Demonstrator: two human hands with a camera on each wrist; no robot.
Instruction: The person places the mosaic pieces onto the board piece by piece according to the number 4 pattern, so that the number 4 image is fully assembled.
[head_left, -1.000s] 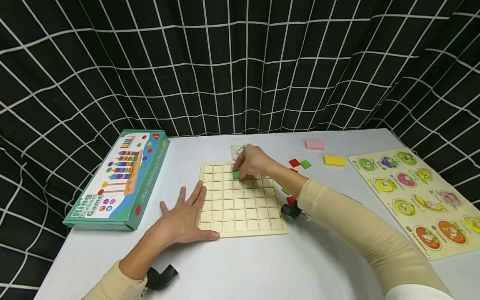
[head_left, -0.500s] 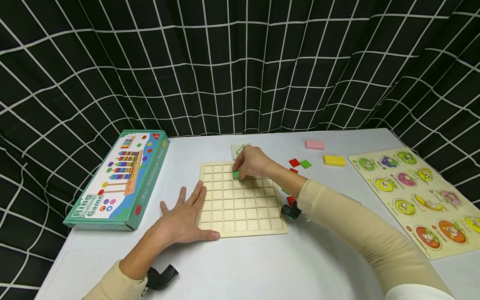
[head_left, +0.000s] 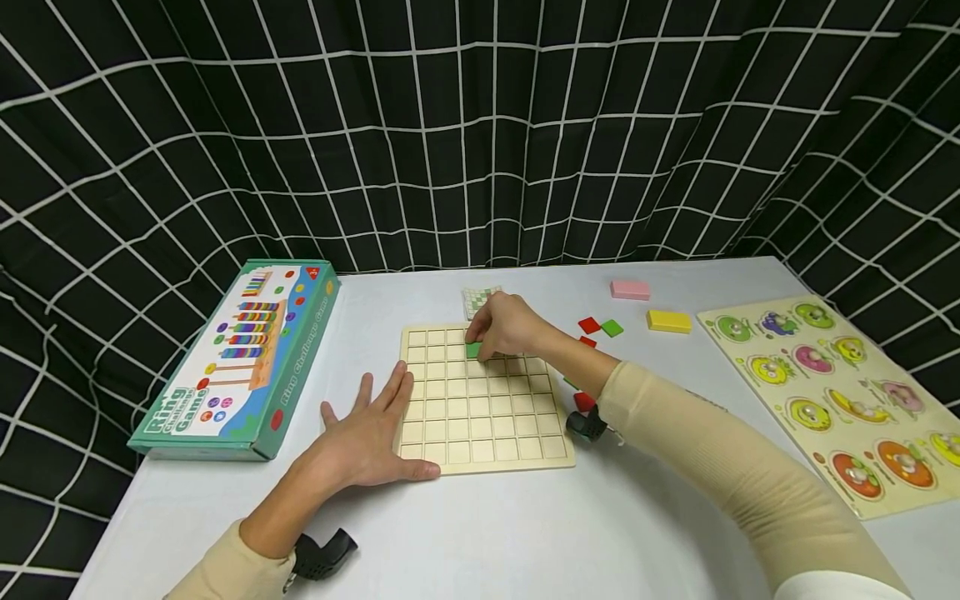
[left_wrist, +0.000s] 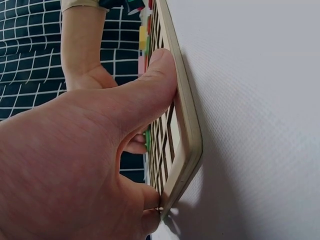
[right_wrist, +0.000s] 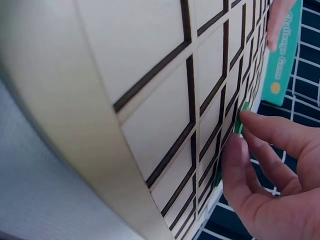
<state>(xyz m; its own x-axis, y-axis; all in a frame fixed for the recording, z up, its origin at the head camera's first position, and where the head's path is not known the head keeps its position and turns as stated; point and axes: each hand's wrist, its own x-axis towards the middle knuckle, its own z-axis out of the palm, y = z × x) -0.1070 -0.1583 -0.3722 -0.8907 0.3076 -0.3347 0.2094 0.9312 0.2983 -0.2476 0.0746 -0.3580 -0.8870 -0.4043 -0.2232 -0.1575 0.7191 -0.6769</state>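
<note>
My right hand (head_left: 508, 325) pinches a green square tile (head_left: 473, 350) between thumb and fingertips, at the second row from the far edge of a pale wooden grid board (head_left: 480, 429). In the right wrist view the tile's thin edge shows at the board's surface; whether it sits fully in a cell is hidden by the fingers. My left hand (head_left: 362, 446) lies spread at the board's near left corner. Its straight fingers touch the left edge and its thumb rests on the front edge, as the left wrist view also shows.
Loose red tiles (head_left: 588, 325) and green tiles (head_left: 612, 327) lie right of the board, some partly behind the right arm. A small checkered card (head_left: 477, 300) is beyond it. Further right are a pink block (head_left: 630, 290), yellow block (head_left: 668, 322) and fruit puzzle (head_left: 847, 400). A game box (head_left: 240, 358) stands left.
</note>
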